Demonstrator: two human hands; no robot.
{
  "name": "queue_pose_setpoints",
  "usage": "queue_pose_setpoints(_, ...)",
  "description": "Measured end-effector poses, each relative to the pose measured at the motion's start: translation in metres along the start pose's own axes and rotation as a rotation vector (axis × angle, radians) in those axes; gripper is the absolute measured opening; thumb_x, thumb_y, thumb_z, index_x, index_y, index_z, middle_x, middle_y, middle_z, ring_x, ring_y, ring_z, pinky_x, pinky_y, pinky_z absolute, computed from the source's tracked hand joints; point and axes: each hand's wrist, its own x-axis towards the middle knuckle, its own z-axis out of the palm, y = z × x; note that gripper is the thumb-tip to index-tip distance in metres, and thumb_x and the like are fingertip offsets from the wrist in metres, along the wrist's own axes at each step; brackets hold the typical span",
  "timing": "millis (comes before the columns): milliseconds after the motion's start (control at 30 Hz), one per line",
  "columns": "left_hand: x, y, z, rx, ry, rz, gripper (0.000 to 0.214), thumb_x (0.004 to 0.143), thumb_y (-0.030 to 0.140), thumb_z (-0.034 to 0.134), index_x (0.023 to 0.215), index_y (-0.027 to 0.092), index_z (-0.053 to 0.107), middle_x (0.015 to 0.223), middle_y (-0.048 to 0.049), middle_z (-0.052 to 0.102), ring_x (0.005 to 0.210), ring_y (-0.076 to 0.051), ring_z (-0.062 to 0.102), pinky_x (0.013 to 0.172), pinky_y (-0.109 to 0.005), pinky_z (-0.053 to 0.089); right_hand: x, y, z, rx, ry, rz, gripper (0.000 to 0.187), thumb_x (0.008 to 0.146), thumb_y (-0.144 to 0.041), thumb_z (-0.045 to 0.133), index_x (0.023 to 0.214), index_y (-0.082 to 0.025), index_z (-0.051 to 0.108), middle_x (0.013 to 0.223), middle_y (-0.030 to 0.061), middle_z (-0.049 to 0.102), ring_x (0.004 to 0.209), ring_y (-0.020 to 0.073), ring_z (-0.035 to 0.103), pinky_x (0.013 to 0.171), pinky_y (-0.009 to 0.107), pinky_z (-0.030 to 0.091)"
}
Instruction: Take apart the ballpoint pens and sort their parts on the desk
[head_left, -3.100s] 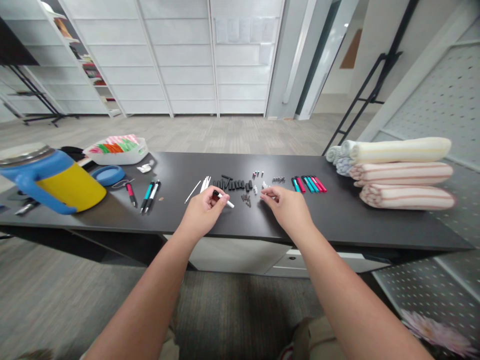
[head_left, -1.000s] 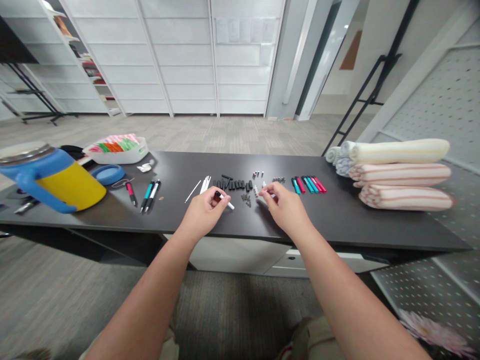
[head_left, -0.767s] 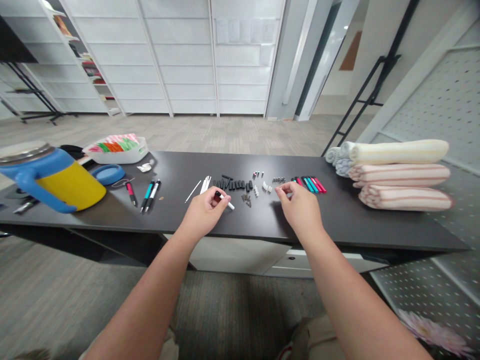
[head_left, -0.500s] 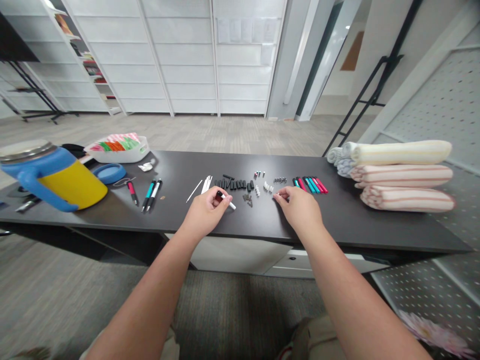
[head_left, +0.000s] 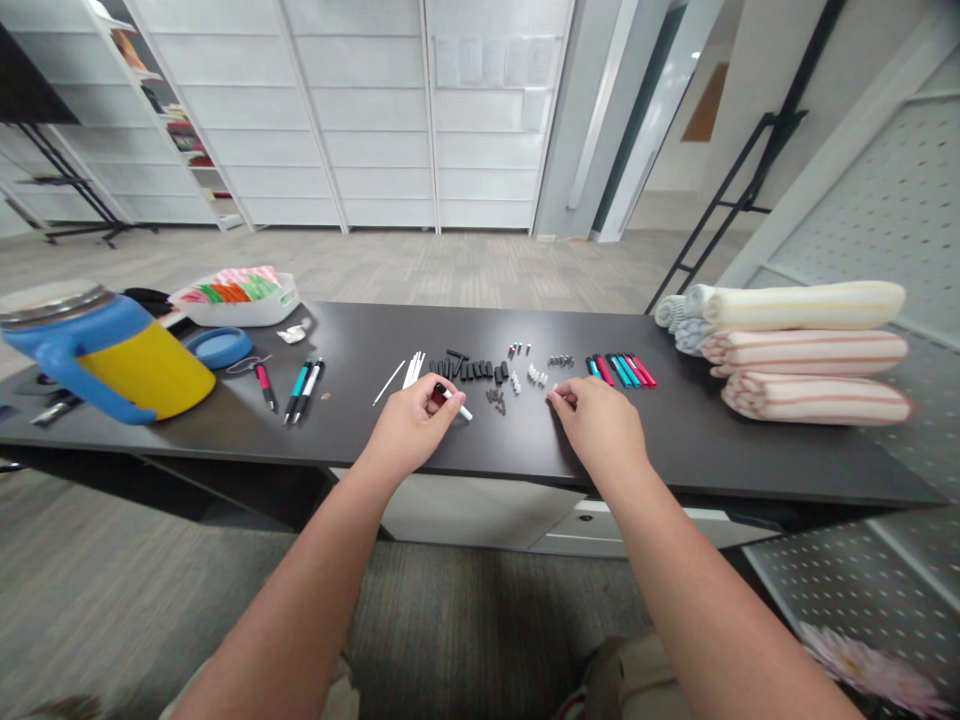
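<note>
My left hand (head_left: pixel 411 422) is closed round a half-built pen (head_left: pixel 451 399) with a black grip and a white tip, held just above the black table (head_left: pixel 375 440). My right hand (head_left: pixel 598 425) pinches something tiny at its fingertips, beside the small white parts (head_left: pixel 535 375). Behind the hands lie a row of black pen sleeves (head_left: pixel 471 369), thin white refills (head_left: pixel 409 369), little springs (head_left: pixel 495 400) and several red and teal pen barrels (head_left: pixel 621 369).
Finished pens (head_left: pixel 300 379) lie left of centre. A yellow and blue jug (head_left: pixel 112 355), a blue lid (head_left: pixel 218 346) and a white bin of coloured items (head_left: pixel 238 298) stand at the left. Rolled striped towels (head_left: pixel 802 350) are stacked at the right.
My right hand went right to the small parts near the coloured barrels, pinched something and came back a little toward the left hand. The left hand kept the pen still.
</note>
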Motion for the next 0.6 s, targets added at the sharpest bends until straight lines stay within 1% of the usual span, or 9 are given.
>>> queue_pose_setpoints(167, 0.0000, -0.0003, 0.0001, -0.005, -0.005, -0.001, 0.028, 0.095, 0.051, 0.062, 0.097, 0.024, 0.069, 0.074, 0.0022, 0.070, 0.066, -0.016, 0.062, 0.062, -0.026, 0.045, 0.0005, -0.0003, -0.0010, -0.013, -0.003, -0.039, 0.024, 0.101, -0.036, 0.057, 0.104, -0.026, 0.078, 0.103, 0.0072, 0.073, 0.085, 0.0218, 0.067, 0.067, 0.032, 0.041)
queue_pose_setpoints(367, 0.0006, -0.0024, 0.0004, -0.014, -0.005, 0.003, 0.030, 0.095, 0.053, 0.062, 0.097, 0.024, 0.069, 0.073, 0.0017, 0.068, 0.064, -0.016, 0.061, 0.060, -0.026, 0.045, 0.0012, 0.0013, 0.0010, 0.007, -0.009, -0.063, 0.026, 0.101, -0.035, 0.056, 0.110, -0.028, 0.079, 0.105, 0.0082, 0.072, 0.083, 0.0223, 0.067, 0.067, 0.032, 0.042)
queue_pose_setpoints(467, 0.0010, -0.0041, 0.0008, -0.034, -0.003, 0.000, 0.030, 0.095, 0.052, 0.062, 0.098, 0.024, 0.069, 0.073, 0.0015, 0.068, 0.064, -0.016, 0.061, 0.061, -0.026, 0.046, 0.0016, -0.0001, 0.0004, 0.058, -0.001, -0.075, 0.025, 0.100, -0.035, 0.057, 0.107, -0.027, 0.079, 0.103, 0.0080, 0.072, 0.082, 0.0216, 0.066, 0.068, 0.031, 0.044)
queue_pose_setpoints(533, 0.0012, -0.0048, 0.0007, -0.067, -0.011, -0.002, 0.029, 0.094, 0.052, 0.063, 0.098, 0.024, 0.069, 0.075, 0.0010, 0.069, 0.066, -0.016, 0.062, 0.063, -0.026, 0.047, 0.0012, -0.0032, -0.0020, 0.148, 0.022, -0.137, 0.025, 0.101, -0.036, 0.056, 0.104, -0.025, 0.078, 0.099, 0.0076, 0.072, 0.085, 0.0215, 0.066, 0.073, 0.031, 0.046)
queue_pose_setpoints(600, 0.0010, -0.0042, 0.0000, -0.128, -0.043, 0.000, 0.030, 0.093, 0.051, 0.065, 0.100, 0.023, 0.070, 0.077, 0.0002, 0.070, 0.068, -0.016, 0.064, 0.064, -0.027, 0.048, -0.0003, -0.0077, -0.0057, 0.266, 0.009, -0.258, 0.025, 0.101, -0.038, 0.057, 0.105, -0.023, 0.077, 0.099, 0.0070, 0.072, 0.088, 0.0210, 0.066, 0.079, 0.031, 0.047)
